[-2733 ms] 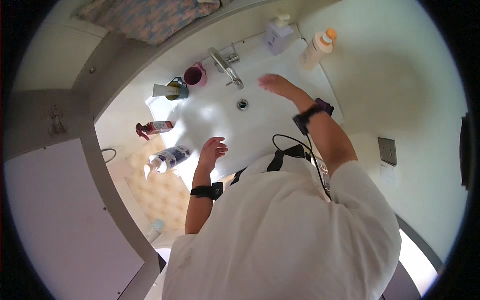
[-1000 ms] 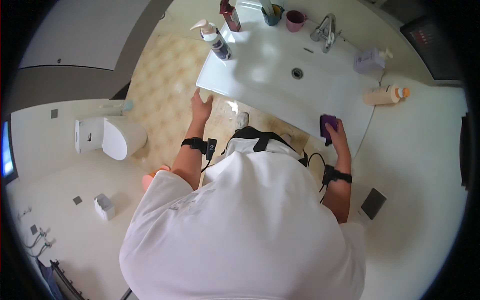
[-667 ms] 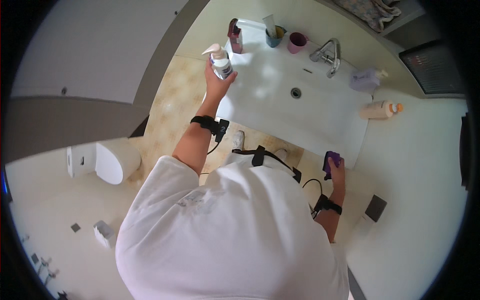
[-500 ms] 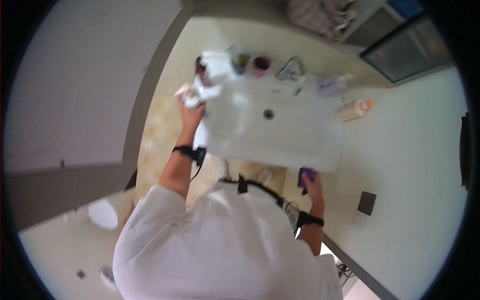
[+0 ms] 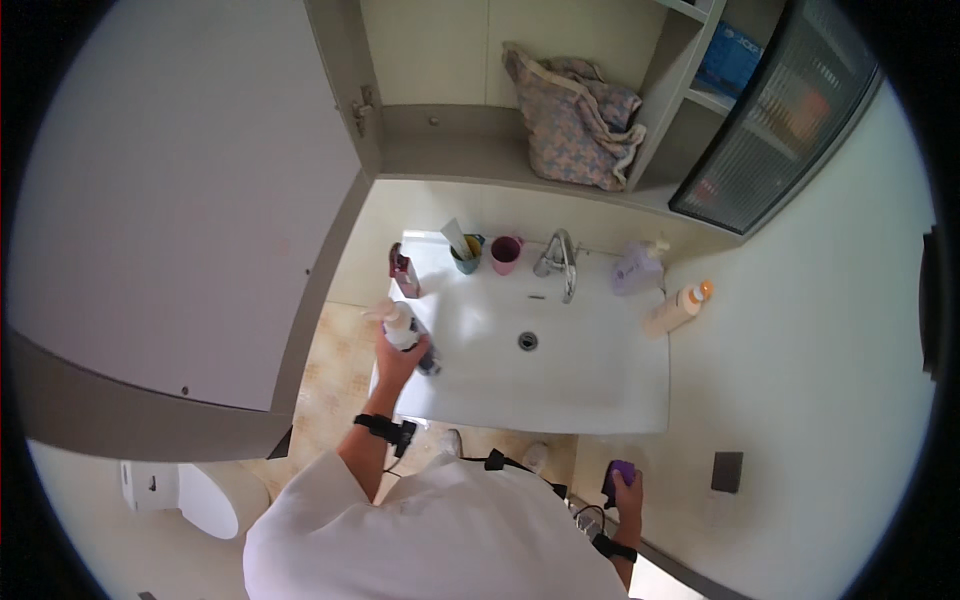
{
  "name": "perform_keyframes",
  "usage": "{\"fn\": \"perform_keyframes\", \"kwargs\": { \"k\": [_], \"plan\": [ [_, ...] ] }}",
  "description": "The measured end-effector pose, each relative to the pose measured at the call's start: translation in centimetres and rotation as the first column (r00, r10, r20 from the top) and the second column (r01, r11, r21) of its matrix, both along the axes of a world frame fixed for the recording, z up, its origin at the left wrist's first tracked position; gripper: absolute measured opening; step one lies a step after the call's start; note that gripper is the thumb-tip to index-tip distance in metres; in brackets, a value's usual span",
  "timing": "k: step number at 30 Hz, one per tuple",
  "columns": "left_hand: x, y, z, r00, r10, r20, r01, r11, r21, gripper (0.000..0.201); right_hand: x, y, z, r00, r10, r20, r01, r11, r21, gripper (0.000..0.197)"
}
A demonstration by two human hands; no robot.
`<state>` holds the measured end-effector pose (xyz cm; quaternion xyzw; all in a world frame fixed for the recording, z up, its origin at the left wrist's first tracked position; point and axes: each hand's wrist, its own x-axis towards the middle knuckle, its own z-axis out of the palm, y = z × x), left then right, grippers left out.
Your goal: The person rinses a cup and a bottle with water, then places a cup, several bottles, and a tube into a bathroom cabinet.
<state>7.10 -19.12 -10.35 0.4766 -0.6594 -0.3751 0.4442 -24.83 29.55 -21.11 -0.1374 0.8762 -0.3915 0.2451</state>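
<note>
White washbasin fills the middle, its tap at the far edge. At its left rim the left hand is wrapped around a white pump bottle. Near and to the right, the right hand grips a small purple object, possibly a sponge.

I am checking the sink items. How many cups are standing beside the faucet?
2: a teal cup holding a tube and, to its right, a pink cup, both left of the faucet. None seems hidden.
</note>
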Motion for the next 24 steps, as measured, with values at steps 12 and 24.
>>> {"fn": "perform_keyframes", "kwargs": {
  "k": [12,24],
  "plan": [
    [-13.3,-8.0,29.1,0.797,-0.038,-0.603,-0.161,0.948,-0.273,0.069,-5.0,-13.0,9.0,0.973,0.229,-0.028,-0.231,0.961,-0.151,0.042],
    [-18.1,-21.2,30.1,0.893,0.427,-0.143,-0.444,0.784,-0.434,0.117,-6.0,-8.1,7.3,0.991,0.125,-0.054,-0.13,0.984,-0.12,0.039]
  ]
}}
